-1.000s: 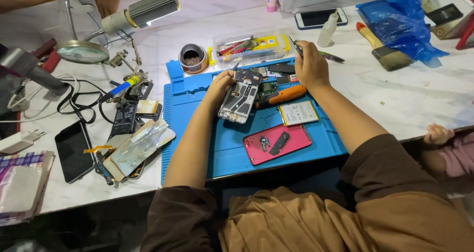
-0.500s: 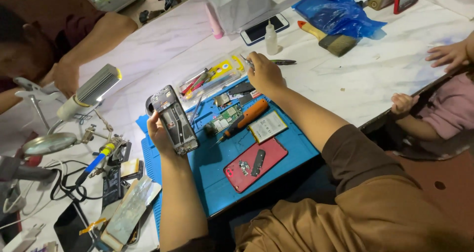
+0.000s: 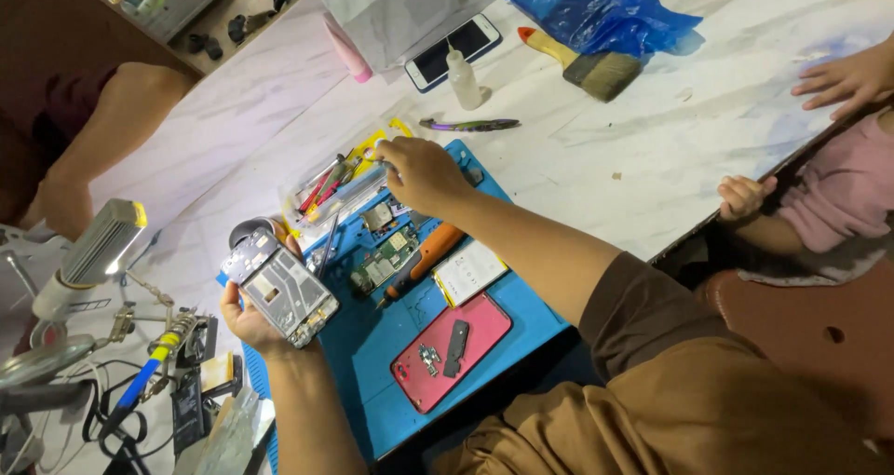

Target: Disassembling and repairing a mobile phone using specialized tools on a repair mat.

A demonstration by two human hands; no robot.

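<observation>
Since half a second ago my right hand has stayed at the clear tool tray — fingers pinched on something too small to tell. My left hand grasps the phone frame, lifted beside the blue mat.

brown short-sleeved shirt, bare forearms

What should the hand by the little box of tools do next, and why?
Probably close its fingers on one tool and lift it out. The right hand is at the clear tool tray, fingertips on the tools, nothing gripped that I can see. The left hand holds the opened phone frame up off the blue mat, seemingly waiting for a tool.
</observation>
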